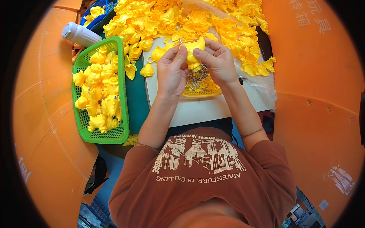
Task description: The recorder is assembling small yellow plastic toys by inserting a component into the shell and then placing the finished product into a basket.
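Above the white work surface, my right hand (219,62) grips a glossy yellow plastic toy body (195,47), its thumb pressed on the side. My left hand (172,70) is closed at the toy's left side, with a small silver metal pin (181,42) pinched at its thumb and fingertips. Whether the pin touches the toy I cannot tell. Below both hands sits a shallow yellow basket (203,93) holding many short metal pins (195,80) and some yellow pieces. A rounded yellow part (147,70) lies left of my left hand, near a yellow piece with a ring (151,59).
A large heap of yellow plastic shells (167,22) covers the far side of the table. At the left stands a green basket (124,95) of yellow toy parts, with a pale bottle (80,35) behind it. Orange panels (311,76) rise on both sides. Clear plastic film (262,87) lies at right.
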`<action>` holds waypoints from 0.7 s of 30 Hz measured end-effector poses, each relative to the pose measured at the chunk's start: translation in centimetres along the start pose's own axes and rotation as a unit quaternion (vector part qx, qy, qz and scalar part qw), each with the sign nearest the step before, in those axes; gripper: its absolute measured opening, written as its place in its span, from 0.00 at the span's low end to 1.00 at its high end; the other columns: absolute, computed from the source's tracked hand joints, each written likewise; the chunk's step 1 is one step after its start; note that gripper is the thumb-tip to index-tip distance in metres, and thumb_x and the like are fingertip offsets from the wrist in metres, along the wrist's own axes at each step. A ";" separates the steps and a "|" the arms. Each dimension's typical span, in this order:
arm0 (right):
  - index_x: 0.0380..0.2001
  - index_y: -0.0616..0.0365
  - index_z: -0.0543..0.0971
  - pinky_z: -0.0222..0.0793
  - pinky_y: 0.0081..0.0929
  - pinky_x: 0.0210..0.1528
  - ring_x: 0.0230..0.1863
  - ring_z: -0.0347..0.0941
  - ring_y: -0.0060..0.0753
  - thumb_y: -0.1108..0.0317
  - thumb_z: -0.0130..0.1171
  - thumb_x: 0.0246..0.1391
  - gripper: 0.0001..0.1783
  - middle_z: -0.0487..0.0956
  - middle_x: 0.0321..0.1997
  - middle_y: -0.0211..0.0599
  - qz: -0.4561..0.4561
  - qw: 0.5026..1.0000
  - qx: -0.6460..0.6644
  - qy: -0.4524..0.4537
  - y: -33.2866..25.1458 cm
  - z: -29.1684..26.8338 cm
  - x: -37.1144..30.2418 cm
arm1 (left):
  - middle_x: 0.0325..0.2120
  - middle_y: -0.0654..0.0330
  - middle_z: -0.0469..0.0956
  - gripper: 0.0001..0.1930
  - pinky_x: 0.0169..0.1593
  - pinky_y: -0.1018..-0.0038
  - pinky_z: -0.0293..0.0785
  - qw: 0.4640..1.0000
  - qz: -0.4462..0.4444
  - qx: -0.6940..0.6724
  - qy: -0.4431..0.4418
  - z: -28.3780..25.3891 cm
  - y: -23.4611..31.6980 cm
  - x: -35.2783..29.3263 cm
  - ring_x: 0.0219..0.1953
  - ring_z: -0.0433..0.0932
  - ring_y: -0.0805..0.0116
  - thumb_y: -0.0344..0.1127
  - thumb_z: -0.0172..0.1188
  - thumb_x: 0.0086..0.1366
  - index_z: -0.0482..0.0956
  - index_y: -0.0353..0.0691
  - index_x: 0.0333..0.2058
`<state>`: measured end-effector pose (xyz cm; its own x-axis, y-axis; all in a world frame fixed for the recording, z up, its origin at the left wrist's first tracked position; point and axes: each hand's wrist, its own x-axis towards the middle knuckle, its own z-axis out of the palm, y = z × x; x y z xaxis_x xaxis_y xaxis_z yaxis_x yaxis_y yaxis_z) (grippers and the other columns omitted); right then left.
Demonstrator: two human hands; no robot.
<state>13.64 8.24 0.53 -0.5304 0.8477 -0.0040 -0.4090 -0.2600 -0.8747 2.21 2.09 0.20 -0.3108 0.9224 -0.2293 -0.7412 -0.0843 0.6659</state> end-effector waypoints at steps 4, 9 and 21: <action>0.49 0.64 0.69 0.71 0.19 0.41 0.40 0.74 0.24 0.71 0.57 0.52 0.20 0.76 0.41 0.36 0.073 0.996 0.051 0.017 0.2 -1.4 0.5 | 0.33 0.57 0.76 0.13 0.30 0.73 0.77 1.000 -0.011 -0.009 0.007 0.6 -0.2 0.0 0.30 0.78 0.68 0.38 0.58 0.60 0.69 0.37 0.38; 0.51 0.58 0.70 0.72 0.21 0.39 0.39 0.74 0.23 0.69 0.56 0.53 0.20 0.76 0.41 0.34 0.108 0.992 0.061 0.008 -0.8 -0.8 -0.7 | 0.34 0.55 0.75 0.15 0.32 0.68 0.78 0.998 -0.046 -0.033 -0.004 0.5 -0.5 -0.1 0.32 0.78 0.64 0.41 0.58 0.60 0.66 0.38 0.39; 0.52 0.63 0.68 0.68 0.18 0.44 0.41 0.73 0.25 0.75 0.56 0.50 0.23 0.76 0.40 0.40 -0.044 0.995 0.083 -0.030 0.6 -0.3 -1.5 | 0.31 0.55 0.75 0.11 0.33 0.69 0.79 0.999 0.028 0.022 0.017 1.0 -0.5 -1.1 0.31 0.78 0.65 0.36 0.57 0.61 0.67 0.38 0.36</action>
<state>14.39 6.93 -0.10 -0.5280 0.8431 0.1021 -0.5705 -0.2631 -0.7780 3.56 1.48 0.82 -0.3721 0.9034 -0.2132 -0.6950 -0.1189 0.7091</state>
